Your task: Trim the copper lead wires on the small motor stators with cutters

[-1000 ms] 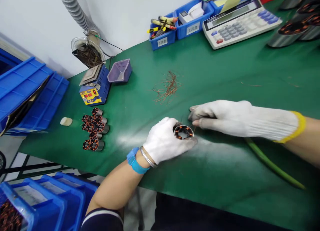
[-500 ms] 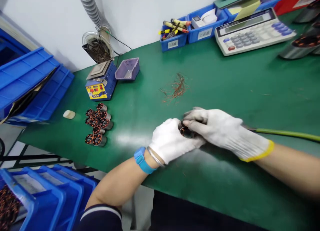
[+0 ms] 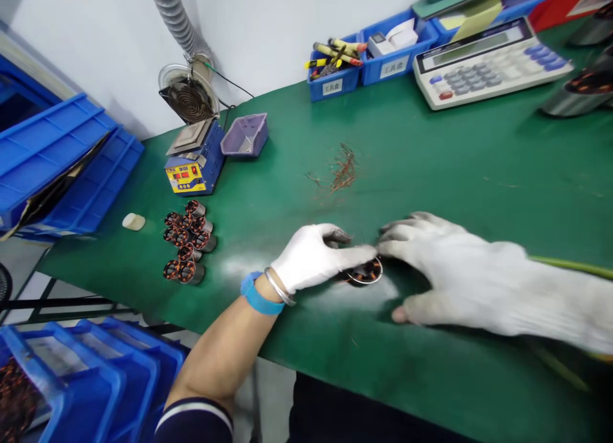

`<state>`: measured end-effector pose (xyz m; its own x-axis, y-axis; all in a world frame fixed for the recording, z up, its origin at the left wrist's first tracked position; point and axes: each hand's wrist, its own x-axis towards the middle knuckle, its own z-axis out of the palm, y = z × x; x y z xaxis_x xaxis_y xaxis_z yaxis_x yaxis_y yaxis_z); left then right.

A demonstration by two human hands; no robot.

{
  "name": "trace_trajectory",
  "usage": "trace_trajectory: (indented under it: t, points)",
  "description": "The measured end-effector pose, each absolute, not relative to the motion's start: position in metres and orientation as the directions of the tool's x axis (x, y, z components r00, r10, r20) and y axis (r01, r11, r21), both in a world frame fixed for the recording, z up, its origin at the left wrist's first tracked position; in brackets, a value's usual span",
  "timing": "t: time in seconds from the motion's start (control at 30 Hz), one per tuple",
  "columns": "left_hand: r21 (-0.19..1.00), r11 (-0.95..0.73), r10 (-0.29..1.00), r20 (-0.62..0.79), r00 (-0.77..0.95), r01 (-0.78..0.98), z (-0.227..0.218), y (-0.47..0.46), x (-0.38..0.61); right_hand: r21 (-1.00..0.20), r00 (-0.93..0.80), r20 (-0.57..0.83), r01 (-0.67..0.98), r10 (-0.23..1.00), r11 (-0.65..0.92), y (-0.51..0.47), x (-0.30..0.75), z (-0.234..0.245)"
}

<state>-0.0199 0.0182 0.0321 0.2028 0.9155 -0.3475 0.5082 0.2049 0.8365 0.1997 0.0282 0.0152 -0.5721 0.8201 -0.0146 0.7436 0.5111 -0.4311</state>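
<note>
Your left hand [image 3: 316, 259] closes its grip on the wound stator [image 3: 368, 272], pinning it to the green surface [image 3: 431, 162], likely against rolling. Your right hand [image 3: 454, 277] rests just beside it, grip open, fingers spread.

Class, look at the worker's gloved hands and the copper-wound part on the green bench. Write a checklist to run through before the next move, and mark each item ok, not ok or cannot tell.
1. Grip: the left hand is closed over the wound stator: ok.
2. Support: the stator sits low on the green mat: ok.
3. The right hand is empty, with fingers spread on the mat: ok.
4. Right fingertips touching the stator: cannot tell.
5. The copper wire scraps lie apart from both hands: ok.
6. The green cable is clear of the right arm: not ok, it seems to run beneath the wrist.
</note>
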Motion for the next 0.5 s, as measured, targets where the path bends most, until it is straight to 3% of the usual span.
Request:
trace_trajectory:
  t: [0.1, 0.23, 0.3, 0.4, 0.47, 0.5]
  points:
    - [0.915, 0.256, 0.888, -0.35, 0.298, 0.313, 0.022, 0.023, -0.022, -0.368, -0.586, 0.093, 0.731, 0.805, 0.574, 0.023, 0.18, -0.005]
    - [0.943, 0.265, 0.899, -0.317, 0.301, 0.203, 0.015, 0.025, -0.014, -0.421, -0.629, 0.132, 0.664, 0.766, 0.618, 0.027, 0.173, -0.014]
    - [0.957, 0.271, 0.93, -0.289, 0.229, 0.106, 0.016, 0.028, -0.01, -0.456, -0.655, 0.096, 0.641, 0.75, 0.618, 0.027, 0.175, -0.012]
    - [0.981, 0.185, 0.982, -0.187, -0.017, -0.063, 0.021, 0.034, -0.011, -0.496, -0.63, 0.001, 0.674, 0.777, 0.547, 0.026, 0.178, -0.006]
    - [0.986, 0.155, 0.982, -0.16, -0.099, -0.053, 0.024, 0.036, -0.017, -0.5, -0.576, -0.092, 0.732, 0.812, 0.462, 0.026, 0.18, 0.001]
    - [0.984, 0.176, 0.983, -0.176, -0.057, -0.004, 0.026, 0.035, -0.021, -0.505, -0.542, -0.145, 0.76, 0.828, 0.409, 0.026, 0.181, 0.004]
